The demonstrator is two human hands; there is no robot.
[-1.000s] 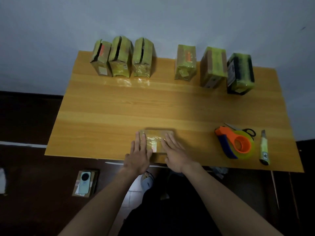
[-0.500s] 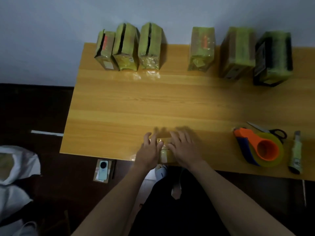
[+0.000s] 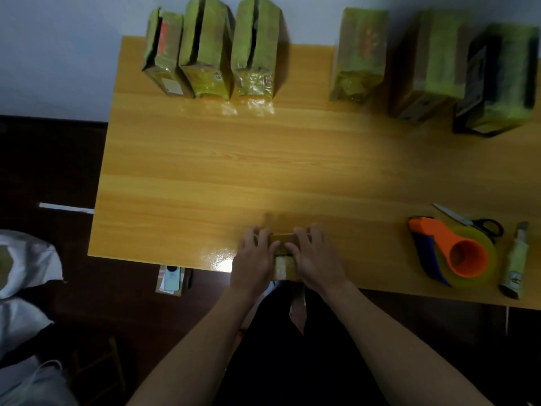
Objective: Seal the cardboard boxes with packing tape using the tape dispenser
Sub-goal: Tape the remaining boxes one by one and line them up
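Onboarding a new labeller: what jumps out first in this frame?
Both hands, the left hand and right hand, grip a small cardboard box at the table's near edge. Six tape-wrapped boxes line the far edge: three on the left, three on the right. The orange tape dispenser lies untouched at the near right, beside scissors and a utility knife.

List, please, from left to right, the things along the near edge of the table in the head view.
Left hand → small box held between both hands → right hand → tape dispenser → utility knife.
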